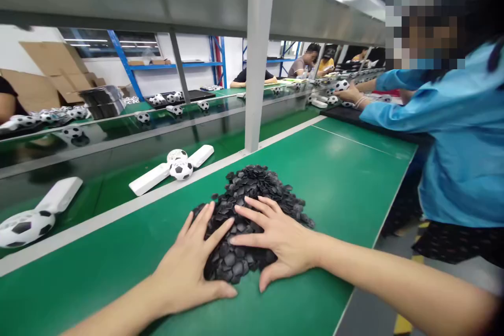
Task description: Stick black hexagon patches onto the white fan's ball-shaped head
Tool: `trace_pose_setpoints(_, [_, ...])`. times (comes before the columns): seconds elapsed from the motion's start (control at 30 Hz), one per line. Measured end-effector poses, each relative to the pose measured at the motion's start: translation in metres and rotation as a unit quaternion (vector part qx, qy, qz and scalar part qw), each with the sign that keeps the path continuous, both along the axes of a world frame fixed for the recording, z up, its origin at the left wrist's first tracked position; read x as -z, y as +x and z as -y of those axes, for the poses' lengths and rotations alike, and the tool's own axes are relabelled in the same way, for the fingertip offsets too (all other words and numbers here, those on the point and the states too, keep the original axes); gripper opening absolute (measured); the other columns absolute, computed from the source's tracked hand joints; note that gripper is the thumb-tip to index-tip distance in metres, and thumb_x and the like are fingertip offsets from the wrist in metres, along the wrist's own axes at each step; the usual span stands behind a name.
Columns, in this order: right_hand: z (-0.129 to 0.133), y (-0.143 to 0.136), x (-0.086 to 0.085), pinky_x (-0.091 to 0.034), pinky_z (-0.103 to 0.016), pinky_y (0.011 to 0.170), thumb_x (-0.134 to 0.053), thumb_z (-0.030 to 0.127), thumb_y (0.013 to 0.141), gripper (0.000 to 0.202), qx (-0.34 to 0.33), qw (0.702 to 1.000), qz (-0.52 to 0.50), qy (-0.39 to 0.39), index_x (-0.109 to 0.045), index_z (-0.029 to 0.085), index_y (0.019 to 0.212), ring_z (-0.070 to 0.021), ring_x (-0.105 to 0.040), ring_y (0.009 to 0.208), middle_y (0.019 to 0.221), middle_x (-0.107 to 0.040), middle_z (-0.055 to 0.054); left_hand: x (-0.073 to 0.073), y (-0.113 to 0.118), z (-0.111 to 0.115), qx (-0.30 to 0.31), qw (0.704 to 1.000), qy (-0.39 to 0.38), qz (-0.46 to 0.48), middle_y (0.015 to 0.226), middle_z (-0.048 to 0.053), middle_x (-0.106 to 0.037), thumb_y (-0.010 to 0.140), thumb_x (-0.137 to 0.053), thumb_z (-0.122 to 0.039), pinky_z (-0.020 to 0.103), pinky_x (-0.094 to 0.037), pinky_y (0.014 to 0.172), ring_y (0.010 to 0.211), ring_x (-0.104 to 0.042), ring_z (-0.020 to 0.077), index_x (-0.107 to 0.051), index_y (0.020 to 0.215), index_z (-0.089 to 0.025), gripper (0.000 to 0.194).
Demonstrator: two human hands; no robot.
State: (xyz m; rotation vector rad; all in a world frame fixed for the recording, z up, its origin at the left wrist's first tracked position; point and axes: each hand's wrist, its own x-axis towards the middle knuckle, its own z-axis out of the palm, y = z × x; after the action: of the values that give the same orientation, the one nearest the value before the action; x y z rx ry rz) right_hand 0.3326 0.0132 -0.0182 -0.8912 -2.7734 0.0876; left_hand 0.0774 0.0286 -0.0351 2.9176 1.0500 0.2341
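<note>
A heap of small flat black pieces (pixel 252 189) lies on the green table (pixel 338 173). My left hand (pixel 192 268) rests flat on the heap's near left side, fingers spread. My right hand (pixel 277 239) lies flat over the heap's near right part, fingers spread and pointing left. Both palms press on the pieces and neither hand grips any of them.
A grey post (pixel 258 52) stands behind the heap. Beyond it a conveyor (pixel 118 189) carries football-shaped items with white handles (pixel 179 167). A person in a blue top (pixel 457 131) stands at the right, reaching over the belt. Other people sit at the far side.
</note>
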Motion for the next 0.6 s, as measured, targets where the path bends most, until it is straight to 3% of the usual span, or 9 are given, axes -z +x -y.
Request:
trace_pose_setpoints(0.13, [-0.008, 0.001, 0.002, -0.006, -0.052, 0.102, -0.049, 0.07, 0.069, 0.07, 0.023, 1.0, -0.015, 0.003, -0.043, 0.031, 0.126, -0.0297, -0.007, 0.132, 0.145, -0.017, -0.008, -0.003, 0.024, -0.014, 0.008, 0.999, -0.03, 0.014, 0.148, 0.009, -0.009, 0.066, -0.043, -0.074, 0.062, -0.016, 0.101, 0.132, -0.009, 0.0372, -0.013, 0.139, -0.032, 0.089])
trace_pose_setpoints(0.4, [-0.025, 0.014, 0.004, -0.01, -0.05, 0.103, -0.048, 0.071, 0.069, 0.068, 0.073, 0.997, -0.031, 0.018, -0.049, 0.028, 0.121, -0.0279, -0.015, 0.13, 0.142, -0.027, -0.008, -0.006, 0.048, -0.033, -0.012, 0.999, -0.04, 0.03, 0.145, 0.012, -0.017, 0.065, -0.044, -0.073, 0.06, -0.016, 0.102, 0.132, -0.011, 0.0356, -0.019, 0.137, -0.034, 0.086])
trace_pose_setpoints(0.5, [-0.031, 0.017, 0.005, -0.014, -0.05, 0.102, -0.049, 0.071, 0.068, 0.071, 0.09, 0.994, -0.042, 0.037, -0.049, 0.023, 0.121, -0.0286, -0.02, 0.128, 0.138, -0.034, -0.01, -0.007, 0.055, -0.037, -0.01, 0.998, -0.033, 0.043, 0.145, 0.013, -0.017, 0.066, -0.045, -0.072, 0.06, -0.017, 0.102, 0.132, -0.014, 0.0348, -0.02, 0.137, -0.034, 0.085])
trace_pose_setpoints(0.6, [-0.035, 0.018, 0.004, -0.021, -0.048, 0.1, -0.05, 0.065, 0.073, 0.061, 0.098, 0.992, -0.059, 0.061, -0.052, 0.022, 0.116, -0.0274, -0.028, 0.124, 0.133, -0.04, -0.01, -0.009, 0.054, -0.038, -0.008, 0.997, -0.014, 0.075, 0.144, 0.014, -0.019, 0.064, -0.046, -0.073, 0.062, -0.012, 0.101, 0.131, -0.017, 0.0349, -0.023, 0.137, -0.03, 0.088])
